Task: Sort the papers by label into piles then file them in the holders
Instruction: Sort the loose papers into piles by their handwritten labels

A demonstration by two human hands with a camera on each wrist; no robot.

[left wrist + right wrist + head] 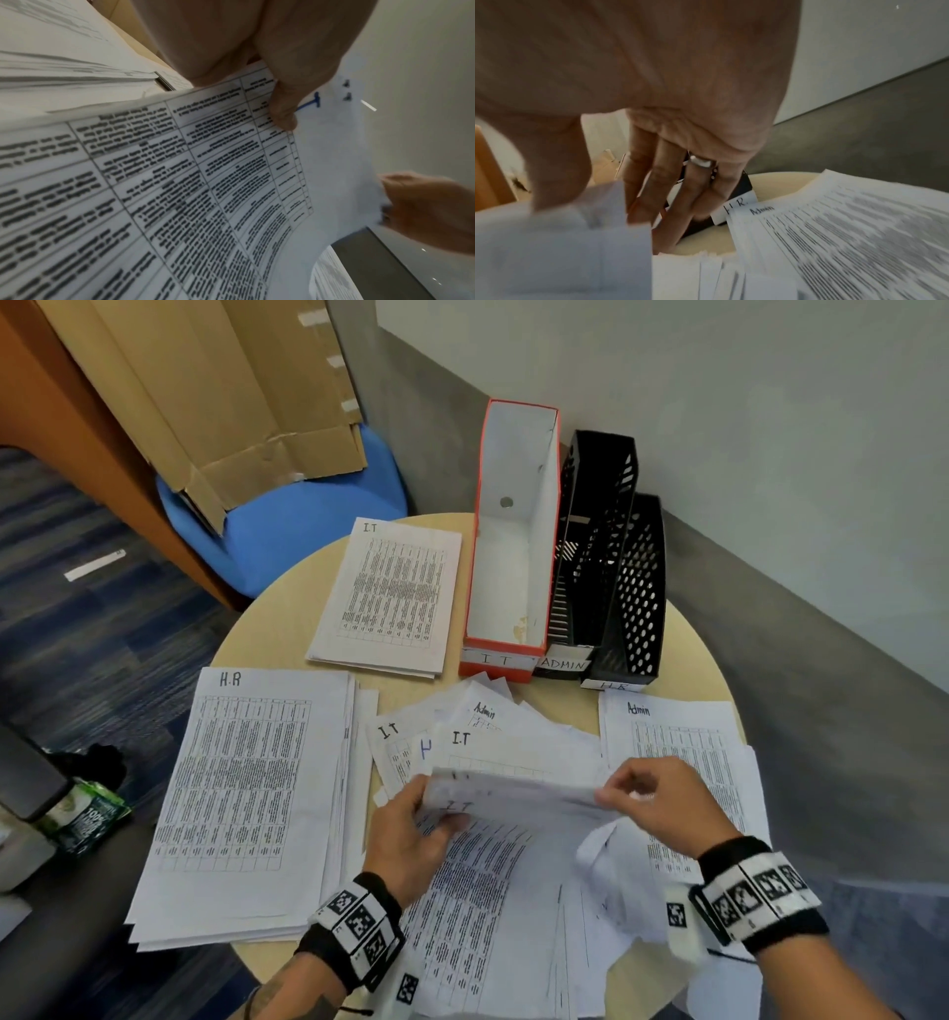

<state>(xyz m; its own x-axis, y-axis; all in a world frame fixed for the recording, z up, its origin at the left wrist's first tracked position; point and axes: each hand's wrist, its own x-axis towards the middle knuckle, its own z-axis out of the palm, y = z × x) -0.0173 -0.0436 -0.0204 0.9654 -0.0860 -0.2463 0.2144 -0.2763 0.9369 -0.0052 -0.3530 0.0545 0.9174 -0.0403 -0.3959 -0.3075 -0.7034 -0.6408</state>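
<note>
- My left hand sits low in the centre of the head view, thumb over and fingers under the near left corner of a printed sheet, pinching it.
- My right hand pinches the same sheet at its right edge, thumb and forefinger closed on the paper; the sheet hangs curled between both hands, its top blurred.
- In the left wrist view the held sheet fills the frame, a printed table with a blue handwritten mark near my thumb.
- Under the hands lies the unsorted heap, fanned out, with "I.T", "Admin" and a blue "H" showing on separate pages.
- The H.R pile lies at centre left of the frame, stacked thick.
- The I.T pile lies above it, just left of the holders.
- The Admin pile lies at centre right, partly behind my right hand; in the right wrist view its "Admin" heading touches the H.R tag.
- Three holders stand at upper centre on the round table: an orange I.T holder, a black Admin holder and a black H.R holder, side by side and touching.
- A blue chair with flat cardboard leaning on it fills the upper left.
</note>
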